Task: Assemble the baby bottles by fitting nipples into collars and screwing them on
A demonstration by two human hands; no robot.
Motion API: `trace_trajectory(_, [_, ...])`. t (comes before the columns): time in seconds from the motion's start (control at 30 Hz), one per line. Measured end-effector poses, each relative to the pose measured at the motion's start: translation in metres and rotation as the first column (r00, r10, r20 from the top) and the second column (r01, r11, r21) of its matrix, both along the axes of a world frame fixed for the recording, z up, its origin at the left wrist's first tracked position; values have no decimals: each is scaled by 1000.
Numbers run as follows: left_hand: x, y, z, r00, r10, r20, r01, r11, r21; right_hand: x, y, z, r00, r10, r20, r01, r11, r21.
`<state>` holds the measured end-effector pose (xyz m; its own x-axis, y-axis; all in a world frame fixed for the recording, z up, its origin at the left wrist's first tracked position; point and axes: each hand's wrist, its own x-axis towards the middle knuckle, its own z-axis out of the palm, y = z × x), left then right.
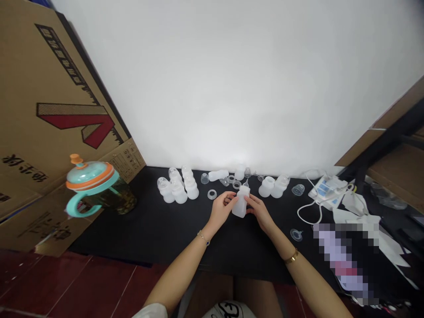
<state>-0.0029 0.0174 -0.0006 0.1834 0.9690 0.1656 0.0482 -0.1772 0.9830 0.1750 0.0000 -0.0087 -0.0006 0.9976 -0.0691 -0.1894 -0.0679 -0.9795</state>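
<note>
Near the middle of the black table, a frosted white bottle (240, 204) with a clear nipple on top is held between both hands. My left hand (222, 206) grips its left side with curled fingers. On the other side, my right hand (259, 209) has its fingers closed against the bottle. White bottles with clear caps (178, 191) stand in a group to the left. Just left of my left hand lies a white ring (212, 194). Behind my hands are more rings (236, 184), a bottle lying on its side (218, 175) and clear caps (204, 178).
A large pitcher with a turquoise handle (80, 204) is beside a cardboard box (20, 97) at left. More bottles (278, 187), a clear nipple (296, 234), a white cable (308, 206) and papers (354, 216) lie on the right. A white wall (238, 88) rises behind the table.
</note>
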Motion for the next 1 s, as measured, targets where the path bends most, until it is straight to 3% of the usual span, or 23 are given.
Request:
trace_trajectory(0.23, [-5, 3, -2, 978, 124, -168, -101, 985, 139, -2, -1, 3, 1000, -6, 22, 6, 1000, 14])
trace_trajectory(0.5, [-18, 23, -3, 894, 299, -333, -169, 915, 367, -2, 0, 5, 999, -25, 30, 25, 1000, 13])
trace_trajectory(0.6, [-23, 32, -3, 832, 367, -416, -176, 886, 429, -2, 1, 4, 999, -39, 31, 38, 999, 16])
trace_trajectory(0.93, [-22, 73, -4, 552, 440, -708, 71, 821, 566, -5, 3, 2, 999, -44, 10, 44, 999, 14])
trace_trajectory(1.0, [-20, 84, -6, 493, 425, -759, 170, 808, 563, -6, 3, 3, 999, -48, 7, 48, 999, 14])
